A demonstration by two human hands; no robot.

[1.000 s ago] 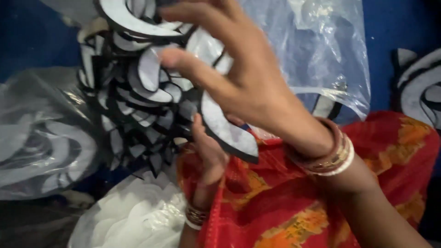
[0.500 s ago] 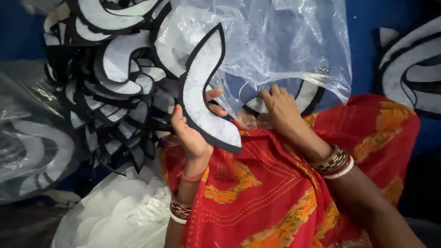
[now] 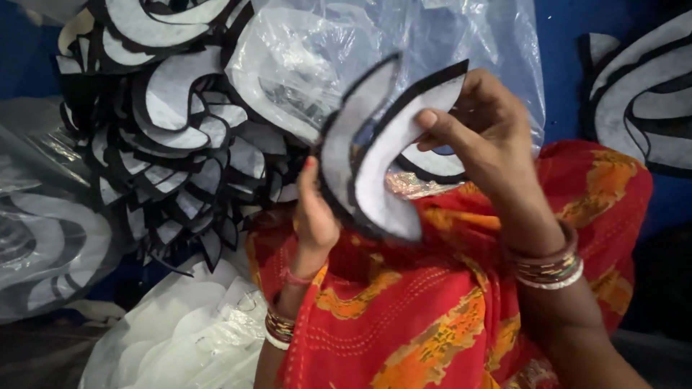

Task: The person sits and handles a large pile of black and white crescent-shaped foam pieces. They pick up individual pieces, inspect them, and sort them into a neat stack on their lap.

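two curved white pieces with black edges (image 3: 375,151) stand upright above a red-orange cloth (image 3: 432,310), pinched at the top by the right hand (image 3: 490,137) and gripped below by the left hand (image 3: 313,209). a clear plastic bag (image 3: 339,50) lies behind, a heap of like pieces (image 3: 166,122) to the left.

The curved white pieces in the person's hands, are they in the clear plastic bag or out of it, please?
Out of it. Both curved pieces are pinched between the left hand and right hand, in front of the clear plastic bag.
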